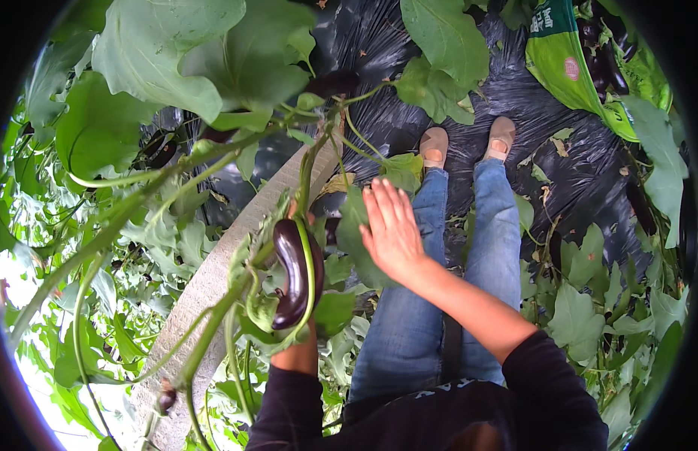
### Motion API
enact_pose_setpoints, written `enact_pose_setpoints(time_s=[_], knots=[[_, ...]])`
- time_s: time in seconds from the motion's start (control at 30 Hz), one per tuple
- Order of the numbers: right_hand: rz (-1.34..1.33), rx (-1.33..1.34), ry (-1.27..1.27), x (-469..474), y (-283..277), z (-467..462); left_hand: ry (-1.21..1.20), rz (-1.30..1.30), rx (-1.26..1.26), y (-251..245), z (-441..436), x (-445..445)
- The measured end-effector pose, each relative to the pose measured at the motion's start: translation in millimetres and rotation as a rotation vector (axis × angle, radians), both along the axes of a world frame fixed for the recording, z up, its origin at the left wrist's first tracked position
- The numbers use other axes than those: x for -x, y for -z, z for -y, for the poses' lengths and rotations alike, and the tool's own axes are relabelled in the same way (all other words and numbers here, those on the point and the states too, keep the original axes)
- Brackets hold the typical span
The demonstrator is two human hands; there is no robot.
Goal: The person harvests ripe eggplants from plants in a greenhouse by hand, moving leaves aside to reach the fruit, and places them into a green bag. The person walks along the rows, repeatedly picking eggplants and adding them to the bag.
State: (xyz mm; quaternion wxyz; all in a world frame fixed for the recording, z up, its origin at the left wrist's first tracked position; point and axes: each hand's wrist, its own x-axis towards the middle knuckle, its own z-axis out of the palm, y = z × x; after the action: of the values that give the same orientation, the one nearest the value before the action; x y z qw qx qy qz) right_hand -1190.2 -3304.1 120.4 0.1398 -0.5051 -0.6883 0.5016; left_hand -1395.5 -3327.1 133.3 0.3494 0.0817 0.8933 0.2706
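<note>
A glossy dark purple eggplant [292, 270] hangs among the stems in front of me, a green stalk crossing over it. Behind it is my left hand [294, 209], mostly hidden; only bits of fingers show above the fruit and the wrist below, so its grip cannot be made out. My right hand [391, 228] is stretched flat with its back upward, holding nothing that I can see. It lies over the edge of a broad eggplant leaf [357, 242], to the right of the fruit. Whether the palm presses on that leaf is unclear.
A rough concrete post [213, 287] slants behind the plant. Thick branching stems [174, 169] cross the left side. Black plastic film [552, 146] covers the ground around my shoes. At upper right, a green printed bag [568, 73] holds several eggplants [602, 62]. More fruit hangs at upper left.
</note>
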Motion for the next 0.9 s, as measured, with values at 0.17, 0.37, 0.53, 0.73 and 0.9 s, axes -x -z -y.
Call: enact_pose_setpoints(time_s=[0.17, 0.37, 0.53, 0.73, 0.9], knots=[[-0.190, 0.151, -0.237, -25, -23, 23, 0.136, 0.019, -0.028, -60, 27, -52], [-0.262, 0.025, -0.498, -74, -45, 15, -0.623, 0.321, -0.163, -147, 30, -111], [-0.084, -0.098, -0.526, -146, -40, -43, -0.463, 0.997, -0.181, -144, -24, -157], [0.589, -0.264, -0.528, -296, -93, -147, -0.308, 0.991, -0.315, -195, -32, -150], [0.539, -0.497, -0.063, -274, -114, -184, -0.536, 0.111, -0.360, -169, -4, -101]])
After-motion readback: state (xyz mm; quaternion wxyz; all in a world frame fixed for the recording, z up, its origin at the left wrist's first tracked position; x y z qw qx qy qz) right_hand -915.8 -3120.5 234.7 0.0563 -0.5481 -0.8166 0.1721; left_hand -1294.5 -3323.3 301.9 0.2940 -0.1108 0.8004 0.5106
